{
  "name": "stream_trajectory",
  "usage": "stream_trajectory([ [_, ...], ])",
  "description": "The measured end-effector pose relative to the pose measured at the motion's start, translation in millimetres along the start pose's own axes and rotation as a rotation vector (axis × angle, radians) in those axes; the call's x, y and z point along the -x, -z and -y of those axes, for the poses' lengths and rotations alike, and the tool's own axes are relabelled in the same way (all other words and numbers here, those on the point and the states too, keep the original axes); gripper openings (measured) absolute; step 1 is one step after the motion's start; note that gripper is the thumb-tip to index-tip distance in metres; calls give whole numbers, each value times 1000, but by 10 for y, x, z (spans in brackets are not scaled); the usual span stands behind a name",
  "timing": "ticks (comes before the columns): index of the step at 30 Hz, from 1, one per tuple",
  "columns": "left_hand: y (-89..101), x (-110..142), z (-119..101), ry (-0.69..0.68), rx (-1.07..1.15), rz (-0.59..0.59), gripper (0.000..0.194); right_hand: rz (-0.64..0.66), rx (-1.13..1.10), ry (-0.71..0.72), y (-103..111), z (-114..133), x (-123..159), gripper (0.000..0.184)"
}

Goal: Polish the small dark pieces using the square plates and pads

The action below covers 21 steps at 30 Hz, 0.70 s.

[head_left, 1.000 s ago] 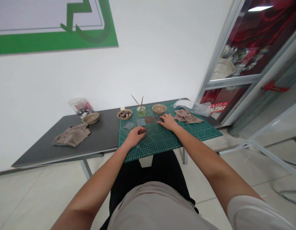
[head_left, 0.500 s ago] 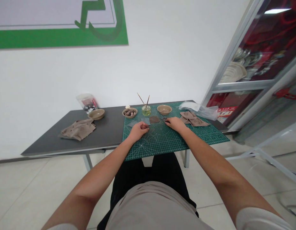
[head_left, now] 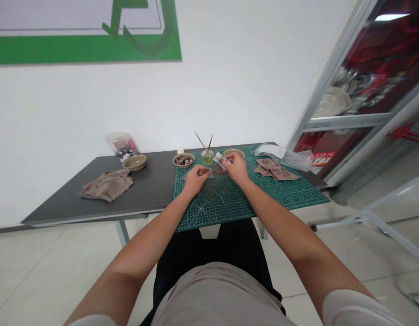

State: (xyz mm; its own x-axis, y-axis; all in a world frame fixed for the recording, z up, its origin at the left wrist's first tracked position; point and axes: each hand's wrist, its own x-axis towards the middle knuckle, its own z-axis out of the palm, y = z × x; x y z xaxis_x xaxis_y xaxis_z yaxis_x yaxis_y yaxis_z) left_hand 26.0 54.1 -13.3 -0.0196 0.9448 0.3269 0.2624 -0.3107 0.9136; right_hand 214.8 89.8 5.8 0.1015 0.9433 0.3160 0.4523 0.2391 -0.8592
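Note:
My right hand [head_left: 235,167] pinches a small white-and-grey sheet [head_left: 219,159], which looks like sandpaper, raised above the mat in front of a round tan bowl [head_left: 241,153]. Beside it, my left hand [head_left: 196,178] is closed with its fingertips together; what they hold, if anything, is too small to make out. A brown square sheet [head_left: 216,170] lies between the hands on the green cutting mat [head_left: 226,199], partly covered by my right hand. Close to my left fingers is a grey-blue sheet [head_left: 210,174], mostly hidden.
A bowl of brown, stone-like pieces [head_left: 184,160] and a glass jar [head_left: 207,157] with two thin brushes stand at the back. Brown cloths lie right [head_left: 275,169] and left [head_left: 107,184]. Further left are another bowl [head_left: 135,162] and a clear container [head_left: 121,147]. A plastic bag [head_left: 287,157] rests back right.
My right hand has moved left and up from the mat, now with the white-and-grey sheet in its fingers. My left hand has shifted slightly up and stays closed.

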Motion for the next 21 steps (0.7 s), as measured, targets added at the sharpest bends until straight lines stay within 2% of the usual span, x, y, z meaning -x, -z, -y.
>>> stream_trajectory([
  [2,2,-31,18,-11,31,-56,23,57,-92,61,-171,92,57,29],
  [4,8,-36,47,-34,36,-73,26,92,-81,155,-296,169,122,28],
  [7,25,-11,100,-50,39,-66,21,132,-60,227,-402,216,191,21],
  [11,44,9,147,-36,66,-63,16,151,-46,213,-459,156,200,11],
  [16,56,-13,155,17,62,-92,18,109,-11,315,-496,58,212,17],
  [20,59,-4,153,17,91,-118,20,183,-92,353,-501,45,271,6],
  [21,60,4,149,14,69,-127,19,194,-90,358,-499,47,284,9],
])
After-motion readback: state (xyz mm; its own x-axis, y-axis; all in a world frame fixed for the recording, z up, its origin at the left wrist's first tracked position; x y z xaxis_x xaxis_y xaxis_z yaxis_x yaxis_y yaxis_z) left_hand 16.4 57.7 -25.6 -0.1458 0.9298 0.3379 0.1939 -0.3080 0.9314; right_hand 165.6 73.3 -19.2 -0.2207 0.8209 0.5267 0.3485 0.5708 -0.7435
